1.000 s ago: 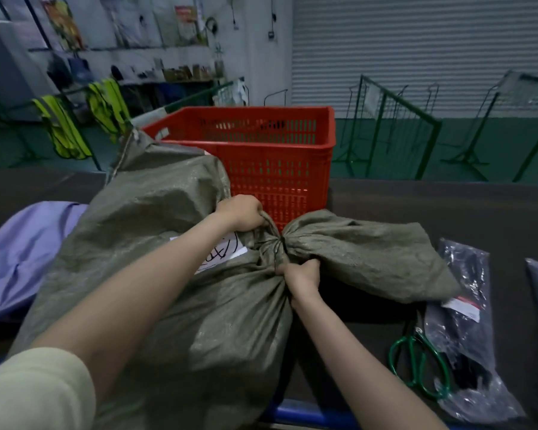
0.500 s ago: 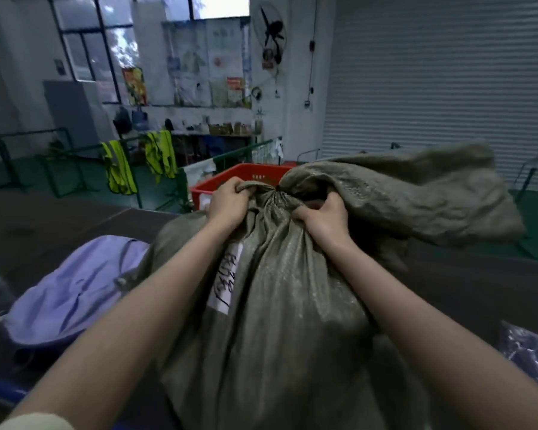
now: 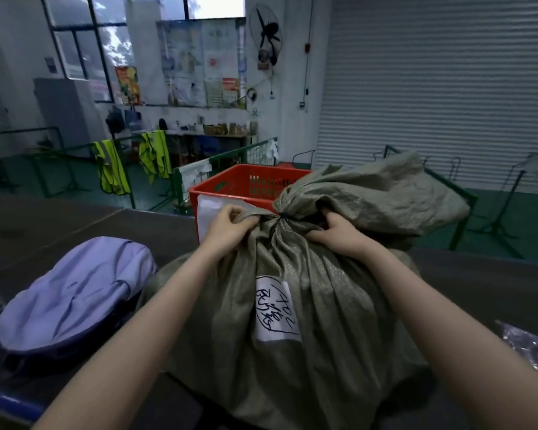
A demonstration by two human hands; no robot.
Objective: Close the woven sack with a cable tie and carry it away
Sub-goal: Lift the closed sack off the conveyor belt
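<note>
woven sack [image 3: 292, 305] | now stood upright on desk [image 3: 463, 283], was lying flat | your left hand [image 3: 227, 225] and right hand [image 3: 339, 231] both clenched on cinched neck | tie looks done, lift next

One woven sack [image 3: 308, 305], one red crate [image 3: 246, 184], two hi-vis vests [image 3: 111, 170] — one purple bag [image 3: 75, 293].

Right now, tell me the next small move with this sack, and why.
Probably lift it straight up off the table. The woven sack stands upright, its neck already cinched, and the left hand and right hand grip the fabric on either side. The red crate sits close behind, so pull toward yourself.
</note>
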